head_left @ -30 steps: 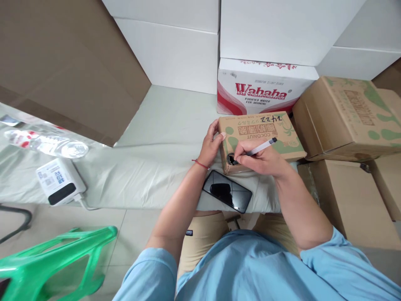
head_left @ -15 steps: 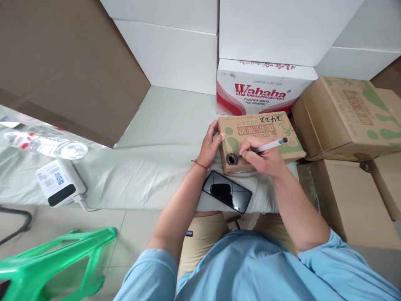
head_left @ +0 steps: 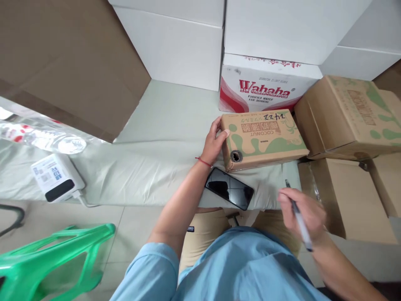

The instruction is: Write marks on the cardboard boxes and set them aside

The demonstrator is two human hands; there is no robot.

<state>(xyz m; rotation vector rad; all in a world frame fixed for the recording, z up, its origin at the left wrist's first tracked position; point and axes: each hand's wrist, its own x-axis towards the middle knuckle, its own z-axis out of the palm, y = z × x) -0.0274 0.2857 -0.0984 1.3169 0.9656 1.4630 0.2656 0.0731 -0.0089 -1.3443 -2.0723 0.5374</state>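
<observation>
A small brown and green cardboard box (head_left: pixel 265 138) lies on the cloth-covered table, with "2422" written in dark ink near its far edge. At its near left corner is a hole (head_left: pixel 236 156) ringed with black. My left hand (head_left: pixel 216 142) grips the box's left side, thumb on the top face and fingers along the edge. Off the box, lower right, my right hand (head_left: pixel 302 211) is closed around a pen (head_left: pixel 300 225) with a pale barrel, its tip pointing up and away. A black phone (head_left: pixel 230 188) rests on the table just in front of the box.
Behind stands a white and red Wahaha carton (head_left: pixel 266 90). A larger brown box (head_left: pixel 338 117) and an open carton (head_left: pixel 360 200) are at right. Left are a plastic bottle (head_left: pixel 67 144), a white power bank (head_left: pixel 58 177) with a cable, and a green stool (head_left: pixel 62 259).
My right hand has lifted the pen off the box's top and moved right and toward me. The box and my left hand hold their places; the view has shifted slightly.
</observation>
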